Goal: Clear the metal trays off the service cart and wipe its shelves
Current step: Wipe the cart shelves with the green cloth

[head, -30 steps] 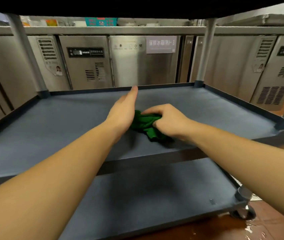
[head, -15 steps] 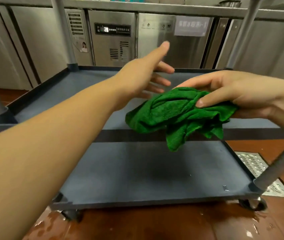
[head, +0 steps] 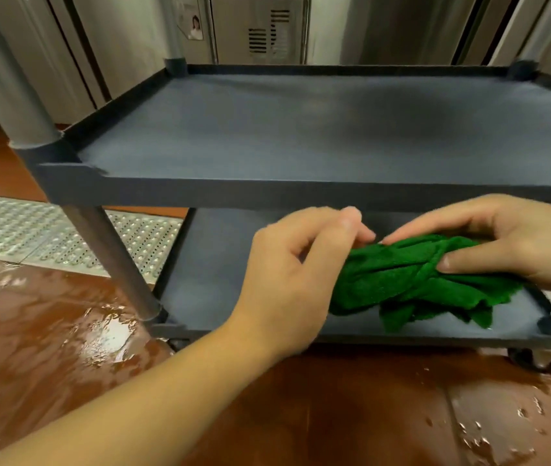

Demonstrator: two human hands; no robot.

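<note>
Both my left hand (head: 301, 274) and right hand (head: 509, 237) grip the bunched green terry cloth (head: 411, 280) over the grey plastic cart's lower shelf (head: 220, 280); I'd fold it flat, then wipe corner to corner.

The grey two-shelf service cart (head: 301, 194) stands on castors (head: 540, 360) on a wet reddish floor (head: 48, 351) beside a metal grate (head: 48, 237).

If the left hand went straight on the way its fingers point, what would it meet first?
The green cloth, bunched right at the left hand's fingers; whether they touch it is unclear. Just beyond is the right hand, which grips the cloth.
</note>
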